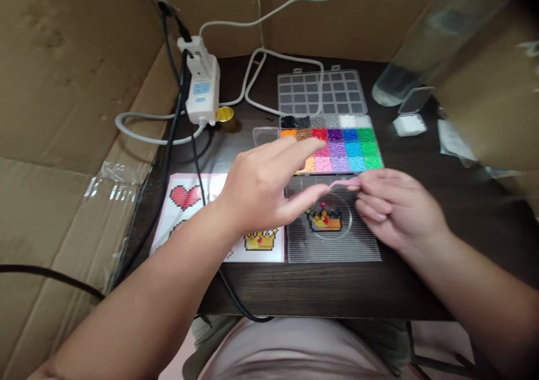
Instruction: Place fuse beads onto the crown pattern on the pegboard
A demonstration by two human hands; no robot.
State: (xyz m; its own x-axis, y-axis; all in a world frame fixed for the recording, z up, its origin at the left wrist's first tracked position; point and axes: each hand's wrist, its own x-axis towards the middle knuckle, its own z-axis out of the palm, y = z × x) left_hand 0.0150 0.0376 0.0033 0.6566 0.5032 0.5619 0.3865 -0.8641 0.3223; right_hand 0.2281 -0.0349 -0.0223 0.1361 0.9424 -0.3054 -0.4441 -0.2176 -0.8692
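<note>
Pink tweezers [346, 182] are pinched in my right hand [393, 206], their tip pointing left. My left hand [263, 181] has its fingers stretched and apart, its thumb tip close to the tweezers' tip; whether they touch I cannot tell. Under the tweezers lies a clear pegboard [362, 245] bearing a partly built crown of fuse beads [325, 220] in black, yellow, orange and red. A printed pattern sheet [225, 256] with a heart and a crown is partly hidden by my left arm. Behind both hands, an open bead box [353, 149] shows compartments of many colours, some covered by my left fingers.
A white power strip [204, 91] with plugs and cables stands at the back left, beside a small gold cup [226, 118]. A black cable [196, 155] crosses the sheet. At the back right are a clear bottle [389, 85] and a small white box [410, 125]. Cardboard walls surround the table.
</note>
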